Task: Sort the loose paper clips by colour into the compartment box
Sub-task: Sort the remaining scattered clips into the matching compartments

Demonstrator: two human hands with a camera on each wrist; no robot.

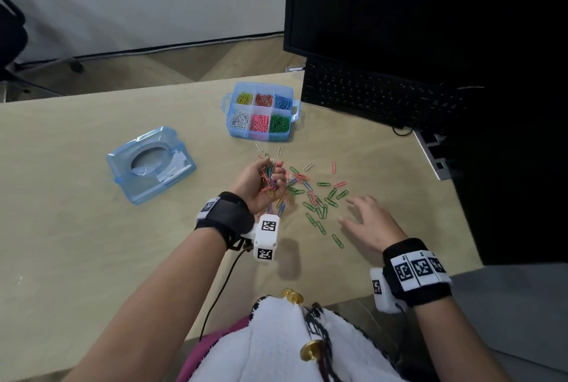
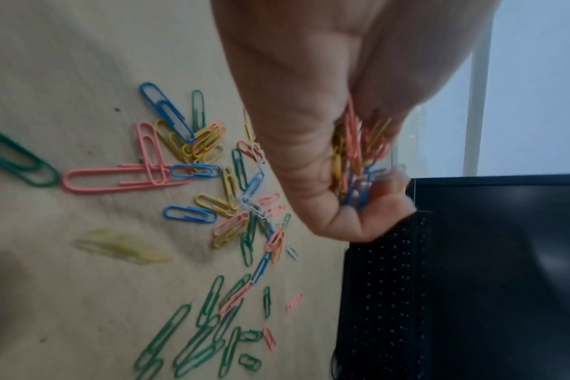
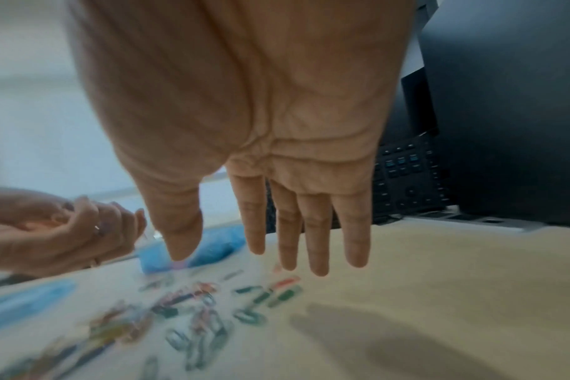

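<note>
Loose paper clips [image 1: 310,194] in mixed colours lie scattered on the wooden table [image 1: 92,228]. My left hand [image 1: 264,180] is raised over the pile, palm up, its fingers curled round a handful of mixed clips [image 2: 355,159]. My right hand [image 1: 365,218] hovers flat to the right of the pile, fingers straight and spread, holding nothing; in the right wrist view the same right hand [image 3: 277,244] hangs above blurred clips [image 3: 195,303]. The blue compartment box [image 1: 292,111] stands beyond the pile, with sorted yellow, red, blue, white, pink and green clips in its six cells.
The box's blue lid [image 1: 150,163] lies to the left of the pile. A black keyboard [image 1: 375,96] and a dark monitor [image 1: 415,6] stand at the back right, close to the box. The table's near edge runs just in front of my body.
</note>
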